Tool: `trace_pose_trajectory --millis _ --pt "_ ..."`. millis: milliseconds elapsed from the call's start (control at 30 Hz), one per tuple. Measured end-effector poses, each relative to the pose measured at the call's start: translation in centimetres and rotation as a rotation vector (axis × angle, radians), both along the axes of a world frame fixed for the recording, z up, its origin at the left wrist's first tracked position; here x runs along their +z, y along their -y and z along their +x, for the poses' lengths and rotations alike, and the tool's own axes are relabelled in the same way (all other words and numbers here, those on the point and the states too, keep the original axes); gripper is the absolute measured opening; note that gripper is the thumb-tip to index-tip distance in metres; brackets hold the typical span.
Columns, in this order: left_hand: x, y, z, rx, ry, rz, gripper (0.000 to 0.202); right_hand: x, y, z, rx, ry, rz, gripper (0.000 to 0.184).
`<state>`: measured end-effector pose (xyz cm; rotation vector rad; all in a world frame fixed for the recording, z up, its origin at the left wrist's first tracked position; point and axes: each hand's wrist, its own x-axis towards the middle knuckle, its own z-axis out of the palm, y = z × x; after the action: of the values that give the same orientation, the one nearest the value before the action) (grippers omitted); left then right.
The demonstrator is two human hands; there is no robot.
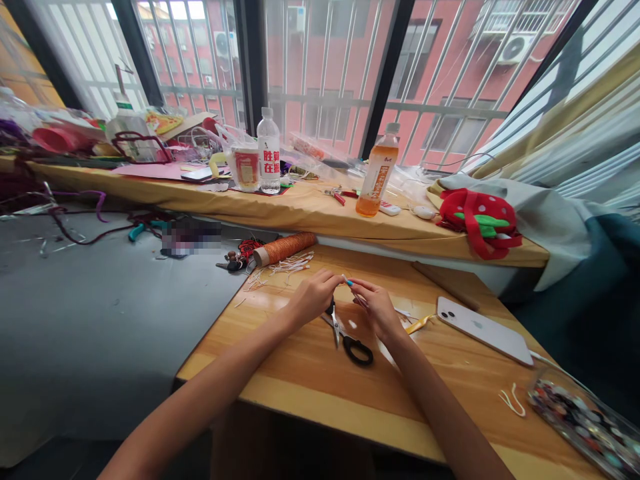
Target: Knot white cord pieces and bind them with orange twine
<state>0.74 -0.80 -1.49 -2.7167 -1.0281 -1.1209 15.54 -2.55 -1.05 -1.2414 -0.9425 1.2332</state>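
Observation:
My left hand (316, 292) and my right hand (379, 308) meet above the wooden table, fingertips pinched close together. Between them is a short piece of thin white cord (344, 277). A small bright blue spot (349, 283) shows at the right fingertips; I cannot tell if it is a bead or something else. Just below my hands lie black-handled scissors (358, 351), blades partly apart, with one handle under my left hand. A white scrap (353, 325) is beside them. Cut white cords (290, 265) lie in a loose pile beyond my left hand.
An orange thread spool (286, 249) lies at the table's back. A white phone (484, 330) with a cable rests right, above a clear box of beads (590, 427). On the sill stand a tea bottle (379, 175), a water bottle (269, 153) and a red strawberry bag (480, 220).

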Motion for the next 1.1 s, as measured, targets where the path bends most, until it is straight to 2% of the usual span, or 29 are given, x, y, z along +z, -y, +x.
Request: trace_pose_trajectory --millis 300,700,867,1100 --pt "-0.15 -0.25 -0.24 0.029 -0.093 0.036 0.029 -0.05 -0.01 -0.06 0.017 0.084 0.062 0.021" --pt "0.17 0.34 -0.02 0.053 -0.116 0.028 0.026 0.22 0.25 -0.25 0.061 0.084 0.03 0.021" --pt "-0.13 0.21 0.16 0.028 -0.051 -0.104 0.026 0.59 0.49 -0.26 0.066 0.035 -0.011 0.021" --pt "-0.63 -0.36 0.59 -0.086 0.219 -0.443 0.026 0.48 0.47 -0.18 0.107 -0.032 -0.04 0.022"
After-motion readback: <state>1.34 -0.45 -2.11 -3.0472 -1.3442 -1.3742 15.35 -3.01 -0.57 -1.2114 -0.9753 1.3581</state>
